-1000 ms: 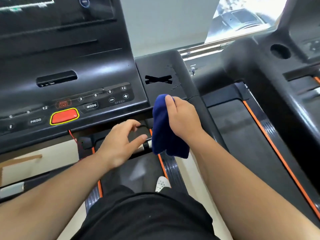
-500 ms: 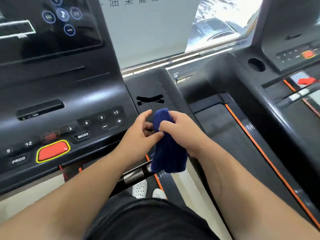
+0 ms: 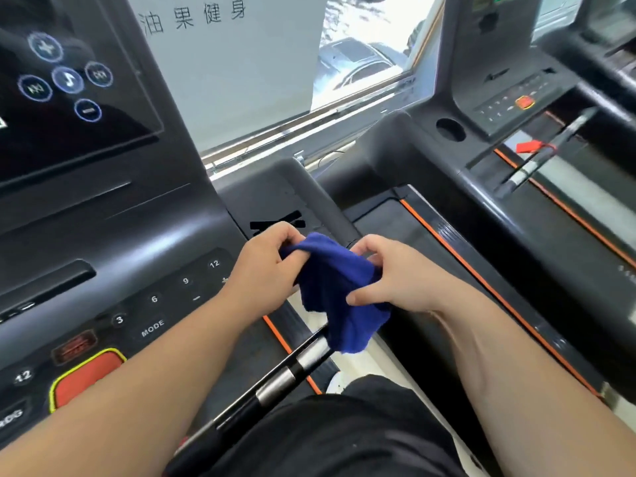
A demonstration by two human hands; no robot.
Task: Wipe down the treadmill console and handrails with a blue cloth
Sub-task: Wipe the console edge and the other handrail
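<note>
Plainly, the main risk lies in the grip. The dark blue soft cloth (image 3: 335, 287) is held only by its upper part, bunched and slack, so if either pinch loosens it could drop to the belt or floor below. A second risk, as I judge it, comes from the left forearm. It lies over the black treadmill console (image 3: 113, 215), close to the white-printed number keys (image 3: 186, 281) and the red stop button with a yellow border (image 3: 86, 376), and a careless press there could trigger the machine. A cloth wadded like this would also give little contact on the grey moulded side handrail (image 3: 323, 197).

The left hand (image 3: 265, 270) has its fingers curled in, pinching the cloth's upper left corner between thumb and fingertips. The right hand (image 3: 395, 273) is likewise curled, thumb below and fingers above, gripping the cloth's right side. The cloth hangs in the air between them, just off the console's right edge and in front of the handrail, touching neither as far as I can tell. Its lower tail dangles over the end of the black crossbar with silver bands (image 3: 275, 380).
</note>
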